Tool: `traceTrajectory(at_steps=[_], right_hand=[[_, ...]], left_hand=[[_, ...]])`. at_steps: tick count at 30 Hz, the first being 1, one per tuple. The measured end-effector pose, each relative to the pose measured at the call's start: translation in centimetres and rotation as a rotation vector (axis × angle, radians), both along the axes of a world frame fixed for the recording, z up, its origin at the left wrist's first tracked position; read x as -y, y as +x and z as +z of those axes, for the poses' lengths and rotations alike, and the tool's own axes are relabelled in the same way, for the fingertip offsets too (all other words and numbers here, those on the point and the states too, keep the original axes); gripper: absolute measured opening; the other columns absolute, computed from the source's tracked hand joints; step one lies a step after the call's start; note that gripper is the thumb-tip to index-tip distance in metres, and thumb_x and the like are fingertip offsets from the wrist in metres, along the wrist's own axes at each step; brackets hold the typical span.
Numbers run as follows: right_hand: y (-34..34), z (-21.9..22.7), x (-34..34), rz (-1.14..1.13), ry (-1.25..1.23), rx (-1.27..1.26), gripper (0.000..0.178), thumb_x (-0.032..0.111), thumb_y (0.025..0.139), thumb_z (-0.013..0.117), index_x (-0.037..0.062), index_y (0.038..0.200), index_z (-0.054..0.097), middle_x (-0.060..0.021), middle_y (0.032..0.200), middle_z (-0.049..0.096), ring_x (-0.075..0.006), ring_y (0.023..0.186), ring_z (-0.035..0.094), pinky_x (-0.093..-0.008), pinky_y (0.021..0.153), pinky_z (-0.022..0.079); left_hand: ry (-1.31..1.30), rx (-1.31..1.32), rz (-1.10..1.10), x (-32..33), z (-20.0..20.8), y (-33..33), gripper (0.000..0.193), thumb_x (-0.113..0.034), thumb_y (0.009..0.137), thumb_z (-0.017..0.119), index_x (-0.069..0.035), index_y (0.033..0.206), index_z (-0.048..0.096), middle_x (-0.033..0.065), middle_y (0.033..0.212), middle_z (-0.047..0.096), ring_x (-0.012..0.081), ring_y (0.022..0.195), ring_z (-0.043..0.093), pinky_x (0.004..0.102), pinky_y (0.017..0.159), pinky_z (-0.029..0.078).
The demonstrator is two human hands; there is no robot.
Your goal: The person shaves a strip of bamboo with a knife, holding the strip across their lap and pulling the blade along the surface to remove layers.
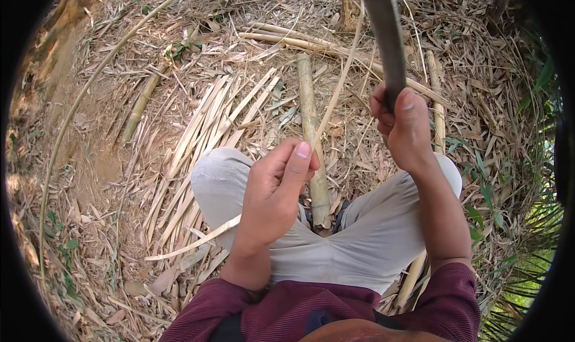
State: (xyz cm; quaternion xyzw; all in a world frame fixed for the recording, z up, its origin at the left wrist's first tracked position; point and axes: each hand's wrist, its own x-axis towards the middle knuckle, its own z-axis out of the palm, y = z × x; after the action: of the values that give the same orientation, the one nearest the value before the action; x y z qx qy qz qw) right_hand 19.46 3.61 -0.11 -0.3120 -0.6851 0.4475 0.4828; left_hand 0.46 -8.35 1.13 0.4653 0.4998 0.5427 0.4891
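My left hand point(277, 189) is closed on a thin pale bamboo strip point(336, 96), pinched between thumb and fingers. One part of the strip rises away to the upper right; a tail comes out past my left wrist and curves toward the lower left. In my right hand point(402, 126), raised over my right knee, is a machete with a long dark blade point(386, 33) that points away and leaves the view at the top. Its handle is hidden by my fingers. The blade and the strip are apart. A bamboo pole point(308, 96) lies on the ground between my bent legs.
Left of my knee lies a bundle of split bamboo strips point(194, 129). Longer canes point(293, 41) cross the ground ahead, and another pole point(437, 96) lies at right. A short bamboo piece point(144, 105) rests at far left. Dry leaves cover the ground.
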Motion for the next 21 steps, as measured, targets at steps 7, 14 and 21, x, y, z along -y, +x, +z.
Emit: traceTrajectory(at_steps=[7, 14, 21], right_hand=[[-2.5, 1.5, 2.4, 0.002, -0.074, -0.052, 0.026, 0.027, 0.094, 0.068, 0.001, 0.097, 0.07, 0.0093, 0.052, 0.04, -0.0014, 0.047, 0.034, -0.0208, 0.046, 0.027], [-0.9, 3.5, 1.6, 0.049, -0.201, -0.211, 0.029, 0.025, 0.098, 0.062, -0.0008, 0.105, 0.071, 0.0072, 0.048, 0.043, -0.0017, 0.04, 0.038, -0.0213, 0.04, 0.028], [-0.4, 3.2, 1.3, 0.0, -0.169, -0.269, 0.035, 0.032, 0.099, 0.059, -0.0019, 0.102, 0.068, 0.0044, 0.054, 0.047, -0.003, 0.045, 0.042, -0.0234, 0.043, 0.031]], left_hand=[[0.121, -0.267, 0.092, -1.6, 0.0, 1.2, 0.031, -0.029, 0.103, 0.054, -0.001, 0.092, 0.06, -0.0027, 0.066, 0.052, 0.0019, 0.053, 0.041, 0.0179, 0.046, 0.029], [0.208, -0.554, 0.206, -3.3, 2.5, 2.8, 0.028, -0.026, 0.098, 0.06, 0.001, 0.093, 0.061, 0.0129, 0.06, 0.059, 0.0234, 0.049, 0.057, 0.035, 0.048, 0.04], [0.185, -0.725, 0.142, -3.3, 2.9, 0.9, 0.041, -0.03, 0.104, 0.05, -0.002, 0.077, 0.059, -0.0024, 0.056, 0.044, 0.005, 0.05, 0.037, 0.0248, 0.047, 0.029]])
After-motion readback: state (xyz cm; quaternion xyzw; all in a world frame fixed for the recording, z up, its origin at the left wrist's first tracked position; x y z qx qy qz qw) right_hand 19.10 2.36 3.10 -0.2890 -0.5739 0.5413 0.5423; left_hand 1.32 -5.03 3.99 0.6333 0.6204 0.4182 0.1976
